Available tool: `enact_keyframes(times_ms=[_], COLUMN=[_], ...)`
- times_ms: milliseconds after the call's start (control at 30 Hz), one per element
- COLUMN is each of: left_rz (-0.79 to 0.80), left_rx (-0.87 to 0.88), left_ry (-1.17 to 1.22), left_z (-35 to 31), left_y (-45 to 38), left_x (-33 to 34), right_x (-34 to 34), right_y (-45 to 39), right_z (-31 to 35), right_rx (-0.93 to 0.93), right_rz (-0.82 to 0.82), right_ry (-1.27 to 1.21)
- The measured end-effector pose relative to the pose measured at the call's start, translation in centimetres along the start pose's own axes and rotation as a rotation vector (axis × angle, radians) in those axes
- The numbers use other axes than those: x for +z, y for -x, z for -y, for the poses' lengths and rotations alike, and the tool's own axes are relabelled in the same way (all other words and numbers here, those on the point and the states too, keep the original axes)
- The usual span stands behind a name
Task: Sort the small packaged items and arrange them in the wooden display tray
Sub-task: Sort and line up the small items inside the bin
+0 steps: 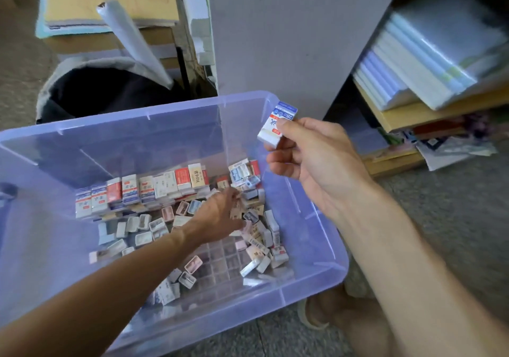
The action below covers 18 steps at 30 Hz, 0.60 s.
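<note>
The left hand point(220, 213) reached down into the translucent purple plastic bin point(170, 103), fingers spread loosely over the loose small packets point(259, 235) on its floor; just left of it a row of upright boxed packets point(137, 191) stood. Above the bin's right rim, the right hand point(311, 158) pinched one blue-and-white packet point(276, 123).
</note>
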<state>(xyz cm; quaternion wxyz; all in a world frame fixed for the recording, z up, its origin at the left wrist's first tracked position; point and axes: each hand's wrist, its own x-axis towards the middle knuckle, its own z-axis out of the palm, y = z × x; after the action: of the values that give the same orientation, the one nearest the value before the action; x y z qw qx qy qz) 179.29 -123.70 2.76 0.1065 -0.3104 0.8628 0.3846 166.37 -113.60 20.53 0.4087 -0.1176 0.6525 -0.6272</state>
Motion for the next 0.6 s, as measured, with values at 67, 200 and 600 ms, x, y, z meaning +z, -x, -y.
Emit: enact_keyframes(times_ms=[67, 200, 600], left_rz=[-0.032, -0.046, 0.035], left_rx=[-0.006, -0.031, -0.055], left_ry=[-0.07, -0.059, -0.197], left_z=[-0.1, 0.1, -0.6], left_y=[-1.2, -1.7, -0.6], left_x=[0.9, 1.1, 2.9], right_x=[-0.5, -1.2, -1.4], right_y=[0.0, 0.0, -0.1], right_z=[0.1, 0.3, 0.1], right_rx=[-0.019, -0.025, -0.023], right_rz=[0.011, -0.003, 0.019], right_ry=[0.002, 0.006, 0.057])
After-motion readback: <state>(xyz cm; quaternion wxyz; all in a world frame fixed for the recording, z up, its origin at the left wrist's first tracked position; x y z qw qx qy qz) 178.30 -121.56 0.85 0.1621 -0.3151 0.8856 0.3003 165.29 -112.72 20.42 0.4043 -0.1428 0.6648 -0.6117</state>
